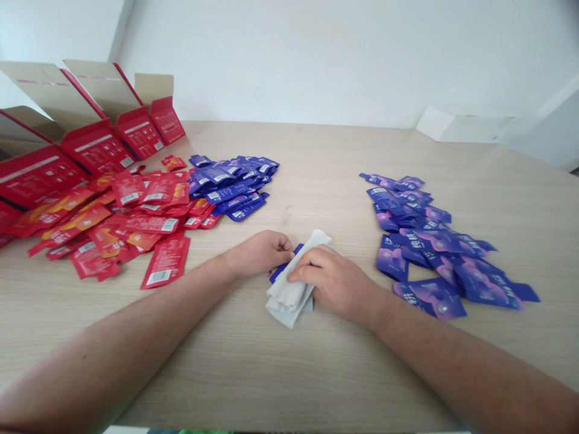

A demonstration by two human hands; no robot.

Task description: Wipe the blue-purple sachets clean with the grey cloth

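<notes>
In the middle of the table my right hand (337,278) grips a folded white cloth (292,289), its fingers and thumb closed on it. The cloth lies over a blue sachet (274,277), of which only the left edge shows. My left hand (266,253) is closed at the sachet's upper left edge, fingers curled and thumb on it. Most of the sachet is hidden under the cloth. To the left is a pile of blue sachets (235,187), some with white barcode labels up. Over on the right lie more blue and purple sachets (434,241), overlapping in a long heap.
Red and orange sachets (149,205) are heaped at the left, in front of several open red cardboard boxes (97,147). A white box (465,125) sits at the back right, near the wall. The pale wooden table (316,374) spans the view.
</notes>
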